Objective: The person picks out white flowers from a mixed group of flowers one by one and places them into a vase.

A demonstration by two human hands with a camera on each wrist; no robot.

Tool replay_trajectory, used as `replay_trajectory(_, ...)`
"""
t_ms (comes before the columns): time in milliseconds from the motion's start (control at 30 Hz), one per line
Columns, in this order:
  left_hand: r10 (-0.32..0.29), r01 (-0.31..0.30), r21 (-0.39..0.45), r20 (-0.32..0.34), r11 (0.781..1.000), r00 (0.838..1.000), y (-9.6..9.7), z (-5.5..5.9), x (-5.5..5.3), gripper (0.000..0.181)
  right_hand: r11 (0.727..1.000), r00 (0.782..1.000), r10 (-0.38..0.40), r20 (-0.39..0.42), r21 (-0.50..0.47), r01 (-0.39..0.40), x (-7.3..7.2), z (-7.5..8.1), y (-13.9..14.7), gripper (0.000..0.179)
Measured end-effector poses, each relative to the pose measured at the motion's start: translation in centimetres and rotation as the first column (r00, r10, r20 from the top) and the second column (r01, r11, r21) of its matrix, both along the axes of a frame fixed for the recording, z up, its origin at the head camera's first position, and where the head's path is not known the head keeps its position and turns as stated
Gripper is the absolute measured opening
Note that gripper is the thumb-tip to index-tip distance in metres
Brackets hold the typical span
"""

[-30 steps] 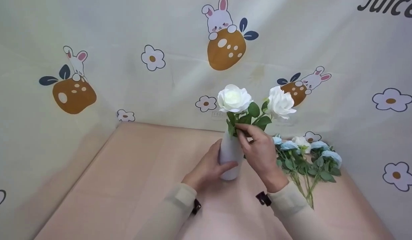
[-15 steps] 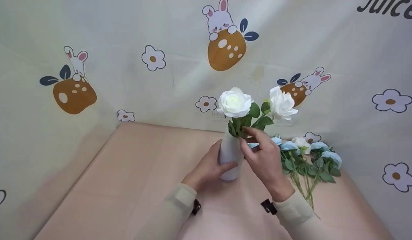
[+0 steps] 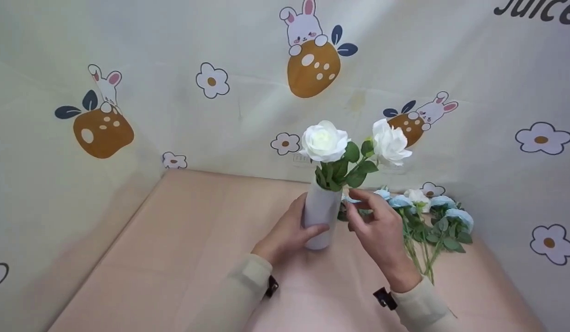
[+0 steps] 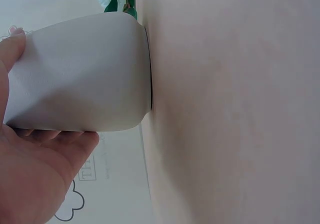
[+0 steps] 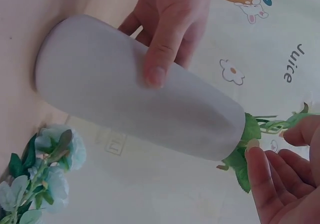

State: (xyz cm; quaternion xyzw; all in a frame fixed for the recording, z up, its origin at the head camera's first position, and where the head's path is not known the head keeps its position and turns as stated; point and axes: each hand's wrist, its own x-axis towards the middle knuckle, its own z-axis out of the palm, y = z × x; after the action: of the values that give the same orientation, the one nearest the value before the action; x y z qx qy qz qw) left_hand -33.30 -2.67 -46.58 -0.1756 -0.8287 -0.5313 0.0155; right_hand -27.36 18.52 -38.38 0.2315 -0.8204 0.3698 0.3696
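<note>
A white vase stands on the table, and my left hand grips its left side, thumb across the front. In the left wrist view the thumb and fingers lie on opposite sides of the vase. Two white roses rise from its mouth: one rose nearly upright, the other rose leaning right. Their green leaves crowd the rim. Just right of the rim is my right hand, its fingers loosely bent and holding nothing. The right wrist view shows those fingertips close to the leaves.
Several pale blue flowers and a white flower lie at the table's right rear, stems toward me. The pink tabletop meets a printed curtain behind and at both sides.
My right hand has let go of the rose leaves and drawn back, right and down. The left rose has sunk slightly toward the vase. My left hand keeps its grip.
</note>
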Motion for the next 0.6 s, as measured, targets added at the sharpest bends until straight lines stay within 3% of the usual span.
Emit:
replay_trajectory(300,0.001,-0.001,-0.019,0.013,1.0,1.0,-0.1,0.0,0.0,0.102,0.998,0.997,-0.067,0.031,0.015,0.067,-0.1,-1.3,2.3,0.026)
replay_trajectory(600,0.003,-0.002,-0.019,0.026,1.0,1.0,-0.1,0.2,0.2,0.103,0.984,0.97,-0.178,0.164,0.048,0.173,-1.1,-2.8,4.8,0.023)
